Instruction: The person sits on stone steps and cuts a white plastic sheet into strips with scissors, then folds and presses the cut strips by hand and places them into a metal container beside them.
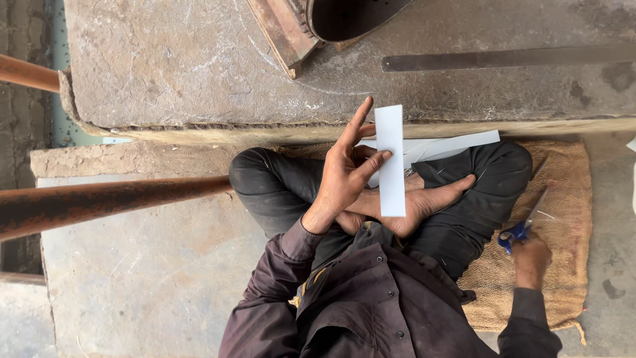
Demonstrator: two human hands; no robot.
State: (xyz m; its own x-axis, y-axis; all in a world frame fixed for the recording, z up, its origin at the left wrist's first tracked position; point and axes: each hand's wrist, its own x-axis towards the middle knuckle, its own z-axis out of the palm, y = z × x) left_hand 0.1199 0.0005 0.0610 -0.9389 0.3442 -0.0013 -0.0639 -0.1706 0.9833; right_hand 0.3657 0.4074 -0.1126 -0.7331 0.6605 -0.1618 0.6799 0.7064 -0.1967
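Head view, left hand (344,176) holding white strip (390,159) upright, long axis vertical

A smooth matt white plastic strip (390,161), coarse woven burlap mat (563,232), rusty metal pipe (99,205), rough stone slab (199,66).

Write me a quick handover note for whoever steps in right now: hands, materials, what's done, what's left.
Left hand: pinches an upright white strip between thumb and fingers, over the lap.
Right hand: on blue-handled scissors, resting on the burlap mat.
More white sheet pieces lie by the stone slab.
Done: one strip looks already cut.
Left: the pieces by the slab probably still need cutting.
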